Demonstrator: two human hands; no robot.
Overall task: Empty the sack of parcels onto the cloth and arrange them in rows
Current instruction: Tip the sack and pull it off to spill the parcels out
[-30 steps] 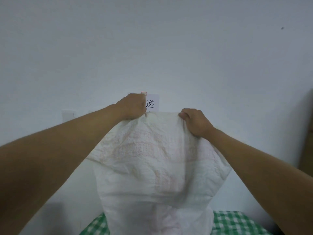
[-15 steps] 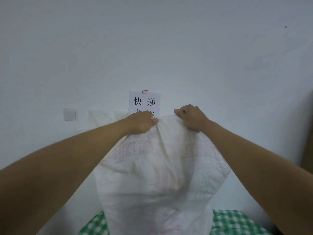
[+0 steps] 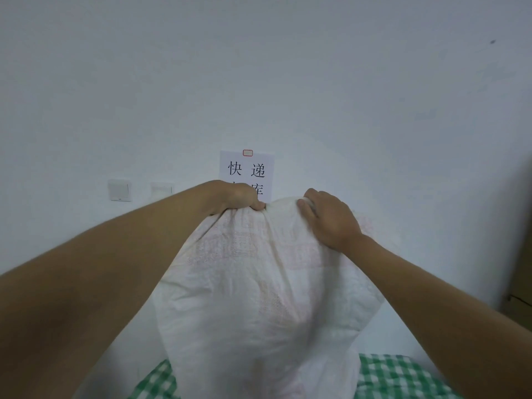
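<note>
A big white woven sack (image 3: 259,298) hangs upright in front of me, bulging in its lower half, its bottom out of view below. My left hand (image 3: 236,197) grips a bunch of the sack's top edge at the left. My right hand (image 3: 328,217) lies over the top right of the sack, fingers curled into the fabric. The green and white checked cloth (image 3: 403,378) shows under the sack at the lower right and lower left. No parcels are visible; the sack hides whatever is inside.
A white wall fills the background, with a paper sign (image 3: 247,171) bearing printed characters just behind my hands. Two wall switches (image 3: 120,190) sit to the left. A brown cardboard edge (image 3: 521,269) stands at the far right.
Both hands have dropped lower with the sack's top, uncovering more of the paper sign. My right hand has shifted from pinching the edge to lying over the top of the sack.
</note>
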